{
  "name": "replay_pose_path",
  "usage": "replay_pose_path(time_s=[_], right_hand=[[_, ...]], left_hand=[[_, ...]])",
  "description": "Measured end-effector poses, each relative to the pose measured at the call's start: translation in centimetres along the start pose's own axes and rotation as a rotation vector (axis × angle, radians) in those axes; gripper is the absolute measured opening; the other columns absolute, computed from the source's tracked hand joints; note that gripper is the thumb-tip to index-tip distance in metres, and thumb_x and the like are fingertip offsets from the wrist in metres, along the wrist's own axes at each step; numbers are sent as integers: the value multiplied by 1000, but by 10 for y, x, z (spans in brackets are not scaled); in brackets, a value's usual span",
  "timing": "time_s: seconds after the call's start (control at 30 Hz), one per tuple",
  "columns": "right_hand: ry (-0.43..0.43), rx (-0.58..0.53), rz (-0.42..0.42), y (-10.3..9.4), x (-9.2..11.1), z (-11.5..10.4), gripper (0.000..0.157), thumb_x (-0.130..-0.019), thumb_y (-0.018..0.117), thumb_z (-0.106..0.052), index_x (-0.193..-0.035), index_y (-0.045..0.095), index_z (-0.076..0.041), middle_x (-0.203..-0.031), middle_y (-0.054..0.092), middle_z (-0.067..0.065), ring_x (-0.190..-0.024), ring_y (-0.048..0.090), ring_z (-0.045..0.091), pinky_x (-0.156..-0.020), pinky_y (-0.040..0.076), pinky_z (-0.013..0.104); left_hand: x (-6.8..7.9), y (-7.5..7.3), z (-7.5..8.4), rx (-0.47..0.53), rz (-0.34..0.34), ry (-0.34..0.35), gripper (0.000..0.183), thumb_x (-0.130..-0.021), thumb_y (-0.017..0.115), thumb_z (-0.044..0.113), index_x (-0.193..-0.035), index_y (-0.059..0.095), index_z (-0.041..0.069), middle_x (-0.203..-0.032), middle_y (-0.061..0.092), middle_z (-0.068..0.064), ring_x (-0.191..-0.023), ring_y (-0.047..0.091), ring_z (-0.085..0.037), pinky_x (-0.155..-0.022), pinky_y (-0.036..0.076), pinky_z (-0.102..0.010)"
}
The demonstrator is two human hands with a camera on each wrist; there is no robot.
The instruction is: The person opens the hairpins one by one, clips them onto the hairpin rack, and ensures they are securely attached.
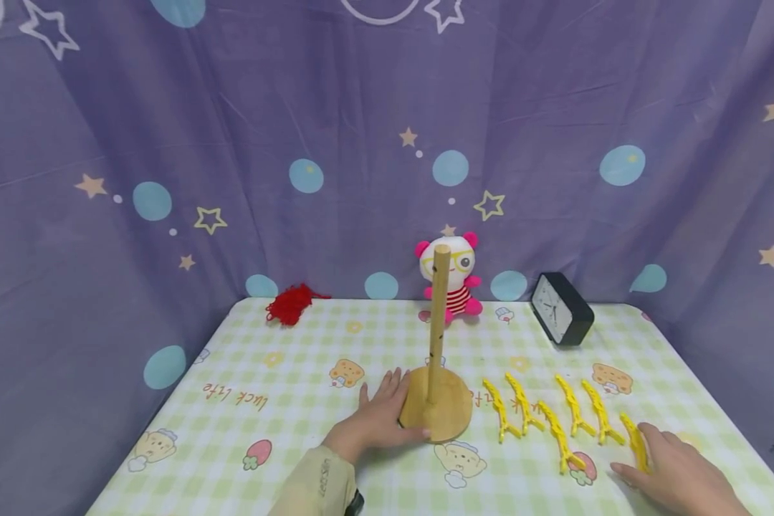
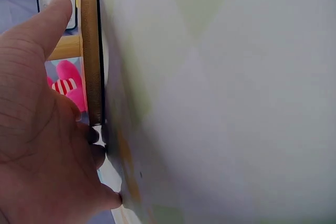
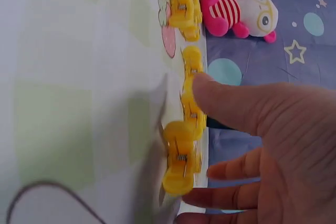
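Observation:
My left hand lies against the left edge of a round wooden base with an upright wooden post. Its fingers are spread along the rim, and the thumb reaches across the front edge. In the left wrist view the base's edge stands beside the hand. My right hand hovers by the rightmost yellow spring clip, thumb and fingers apart on either side. In the right wrist view that clip shows a small metal spring and two rounded tabs; no grip on it is visible.
Several more yellow clips lie spread between the base and my right hand. Behind are a pink-and-white plush bear, a black clock and a heap of red string. A checked cloth covers the table; a purple curtain hangs behind.

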State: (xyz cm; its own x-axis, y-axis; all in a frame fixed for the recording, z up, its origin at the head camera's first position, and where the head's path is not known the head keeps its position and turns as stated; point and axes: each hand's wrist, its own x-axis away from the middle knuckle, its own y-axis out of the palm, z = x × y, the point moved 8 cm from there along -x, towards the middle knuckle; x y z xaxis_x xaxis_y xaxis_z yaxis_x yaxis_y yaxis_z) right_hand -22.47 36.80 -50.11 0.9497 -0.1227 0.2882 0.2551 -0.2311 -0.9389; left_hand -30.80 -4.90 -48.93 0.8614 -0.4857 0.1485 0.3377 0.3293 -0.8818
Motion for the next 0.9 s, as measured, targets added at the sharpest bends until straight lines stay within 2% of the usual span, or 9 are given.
replay_pose_path(time_s=[0.1,0.2,0.27,0.43,0.6,0.73,0.9], right_hand=[[58,-12,-49,7,1,10,104,-64,71,-75,-106,51,18,-84,56,21,-77,56,33,-67,48,46],[77,-34,-73,12,4,14,85,-66,72,-73,-87,52,7,-74,47,9,-67,47,23,-61,41,38],[80,-40,-82,13,7,14,76,-68,71,-72,-80,50,0,-72,43,8,-65,45,21,-60,38,35],[40,0,-83,15,9,12,66,-71,69,-72,-74,50,-8,-71,41,7,-63,42,20,-58,35,33],[6,32,-44,15,6,12,61,-73,69,-69,-72,52,-11,-69,40,5,-61,41,19,-56,32,32],[4,3,-14,12,5,14,59,-75,69,-67,-68,49,-12,-64,36,0,-57,39,16,-55,31,31],[27,-40,43,-1,9,18,56,-83,64,-62,-68,45,-12,-61,34,-1,-56,39,16,-54,29,31]], left_hand=[[0,0,1,7,-9,-9,110,-81,59,71,-157,11,7,-162,8,-15,-149,6,-30,-111,0,-66],[0,0,1,-9,-12,-21,111,-82,59,70,-156,10,4,-163,7,-14,-149,6,-29,-112,-1,-64],[1,-1,1,-11,-10,-26,112,-82,59,70,-156,11,3,-163,7,-15,-149,6,-29,-112,-1,-64],[1,1,0,-6,-16,-33,113,-81,59,72,-156,10,3,-163,6,-14,-149,4,-28,-112,-3,-64],[2,2,0,-12,-32,-34,116,-79,60,72,-156,9,3,-163,5,-14,-149,2,-28,-112,-3,-64],[1,3,-1,-28,-40,-35,118,-78,60,73,-156,7,2,-163,4,-14,-149,1,-28,-112,-4,-64],[-1,4,-1,-23,-40,-38,118,-78,61,73,-156,8,3,-163,4,-14,-149,1,-27,-112,-4,-64]])
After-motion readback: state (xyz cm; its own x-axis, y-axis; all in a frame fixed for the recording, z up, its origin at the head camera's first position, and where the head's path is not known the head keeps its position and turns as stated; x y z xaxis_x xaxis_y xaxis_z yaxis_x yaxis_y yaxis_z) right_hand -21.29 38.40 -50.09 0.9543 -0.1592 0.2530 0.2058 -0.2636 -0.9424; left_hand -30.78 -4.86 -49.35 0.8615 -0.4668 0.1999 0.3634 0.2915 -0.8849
